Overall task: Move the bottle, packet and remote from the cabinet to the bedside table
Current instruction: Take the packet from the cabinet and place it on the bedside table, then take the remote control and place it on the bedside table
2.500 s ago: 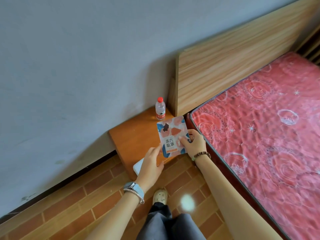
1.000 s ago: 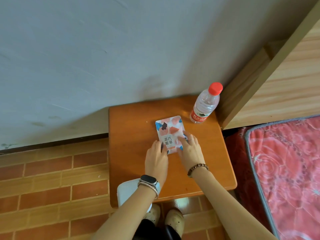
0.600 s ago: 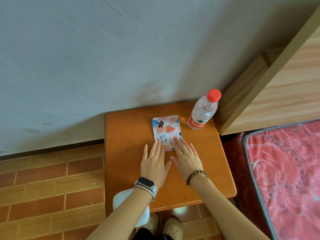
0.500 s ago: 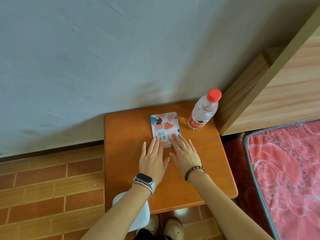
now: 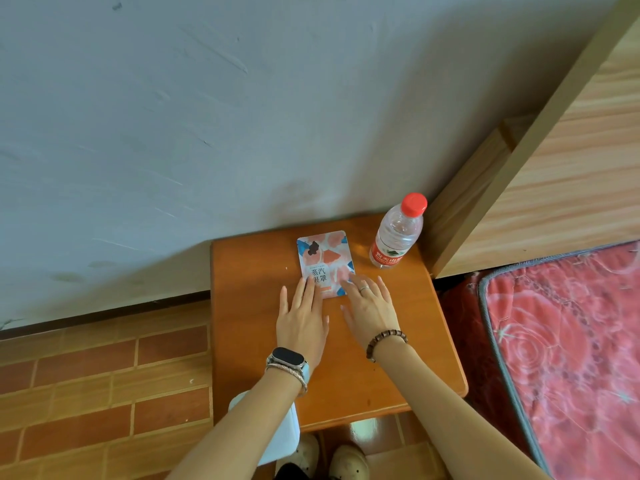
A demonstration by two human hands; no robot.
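A flat packet [image 5: 325, 258] with orange, pink and blue shapes lies on the orange wooden bedside table [image 5: 249, 306], near its back edge. A clear water bottle [image 5: 396, 233] with a red cap and red label stands upright to the packet's right, by the headboard. My left hand [image 5: 302, 317] lies flat with fingers spread, fingertips resting on the packet's lower left edge. My right hand [image 5: 369, 306] is also flat and spread, fingertips on the packet's lower right corner. Neither hand grips anything. No remote is in sight.
A grey wall runs behind the table. The wooden headboard [image 5: 554, 161] and a bed with a red patterned mattress [image 5: 568, 341] are to the right. A white object [image 5: 282, 434] shows under my left forearm at the table's front edge. The floor is brick-patterned tile [image 5: 104, 393].
Both hands set the packet down flat on the table and slid it toward the wall beside the bottle. The fingers opened and now only rest on its near edge.
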